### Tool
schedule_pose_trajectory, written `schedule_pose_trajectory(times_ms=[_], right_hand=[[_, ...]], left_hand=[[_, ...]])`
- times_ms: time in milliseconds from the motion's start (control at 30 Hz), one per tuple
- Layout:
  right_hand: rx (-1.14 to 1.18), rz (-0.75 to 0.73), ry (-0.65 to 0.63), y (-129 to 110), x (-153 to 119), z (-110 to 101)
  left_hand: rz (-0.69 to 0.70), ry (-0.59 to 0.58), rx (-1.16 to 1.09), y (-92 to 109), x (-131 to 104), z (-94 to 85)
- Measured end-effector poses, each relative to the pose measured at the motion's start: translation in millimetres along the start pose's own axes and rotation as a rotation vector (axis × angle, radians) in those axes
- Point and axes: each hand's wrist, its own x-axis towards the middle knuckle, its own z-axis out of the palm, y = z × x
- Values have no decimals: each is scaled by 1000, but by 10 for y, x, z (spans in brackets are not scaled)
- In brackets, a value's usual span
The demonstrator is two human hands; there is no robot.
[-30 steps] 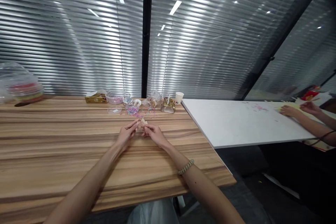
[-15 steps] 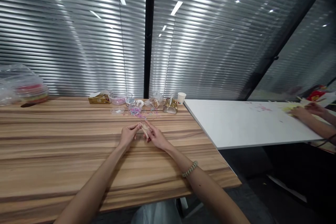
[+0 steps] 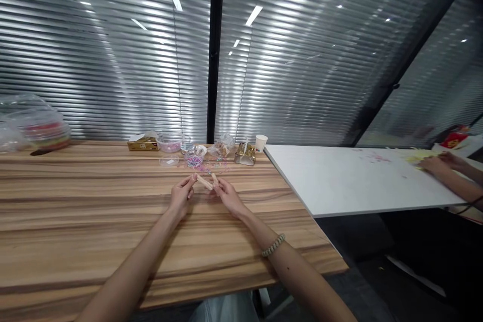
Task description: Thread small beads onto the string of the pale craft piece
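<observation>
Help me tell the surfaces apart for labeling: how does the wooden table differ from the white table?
The wooden table is striped brown grain; the white table is plain white. The wooden one carries containers and beads at its far edge; the white one has pink scattered bits. Both are flat and adjoin.

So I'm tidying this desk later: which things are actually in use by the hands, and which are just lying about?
In use:
- left hand and right hand, fingers pinching
- pale wooden sticks

Lying about on the wooden table:
- heap of small pastel loops
- white paper cup
- crumpled gold foil pack
- flat gold box
- clear plastic tub
</observation>
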Motion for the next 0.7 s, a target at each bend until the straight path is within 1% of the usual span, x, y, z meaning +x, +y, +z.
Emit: schedule_pose_trajectory(times_ms=[67,133,267,367,500,600,700], right_hand=[[-6,-52,43,-14,9,-6],[-80,-130,76,-50,-10,2],[-430,-292,84,-146,-101,53],[-631,-368,71,-190,-148,79],[-700,-424,106,-181,-149,63],[-714,-448,117,-159,-151,55],[-703,-449,90,-167,-171,74]], left_hand=[[-52,-21,-106,30,-1,-8],[-102,-45,-182,71,-23,-8],[-209,-109,-211,122,-92,25],[-273,-175,-195,107,-117,52],[-338,-253,-229,74,-112,64],[-376,-272,-242,73,-111,60],[-424,-282,-268,67,-110,51]])
